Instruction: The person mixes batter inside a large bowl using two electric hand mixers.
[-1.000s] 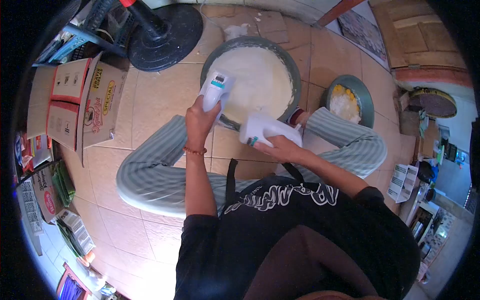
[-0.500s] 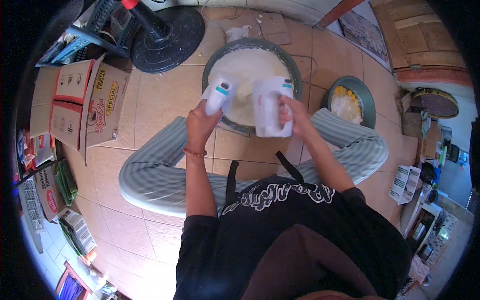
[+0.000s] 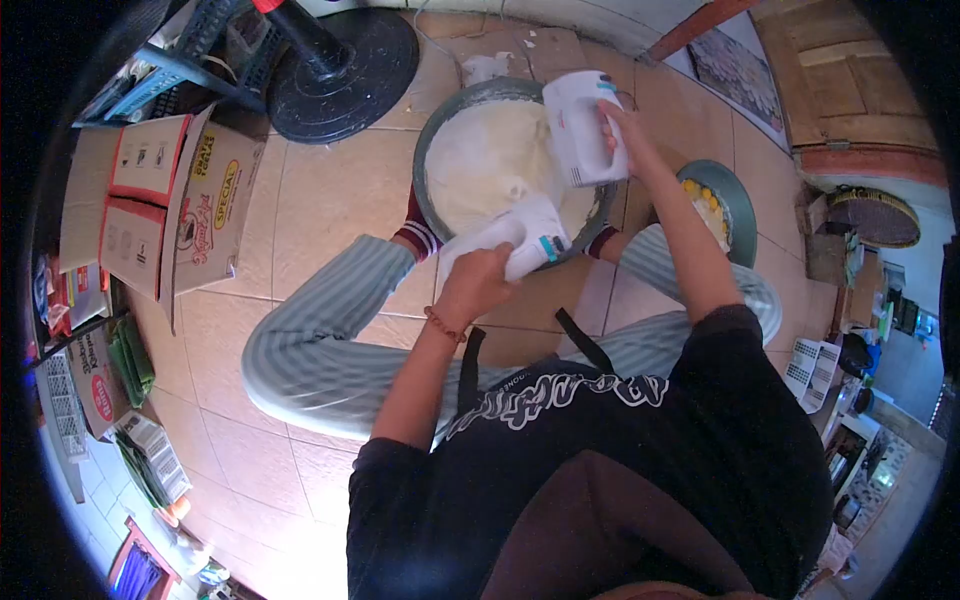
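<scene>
A large green basin [image 3: 428,190] on the tiled floor holds pale creamy batter [image 3: 485,150]. My left hand [image 3: 478,287] is wrapped round the handle of a white hand mixer [image 3: 530,225], held over the basin's near edge. In my right hand [image 3: 622,135] is a second white hand mixer [image 3: 575,125], over the basin's right side. The beaters of both mixers are hard to make out. A smaller green basin [image 3: 740,210] with yolks and white powder stands to the right, partly behind my right forearm.
A cardboard box [image 3: 215,200] stands open at the left, below a plastic rack [image 3: 165,65]. A round black stand base [image 3: 375,75] is at the upper left. My striped legs [image 3: 320,330] are folded either side of the large basin. Cords lie behind it.
The right mixer has moved up and to the right, along the basin's far right side. The left mixer has come down and to the right and turned sideways. Both hands keep their hold.
</scene>
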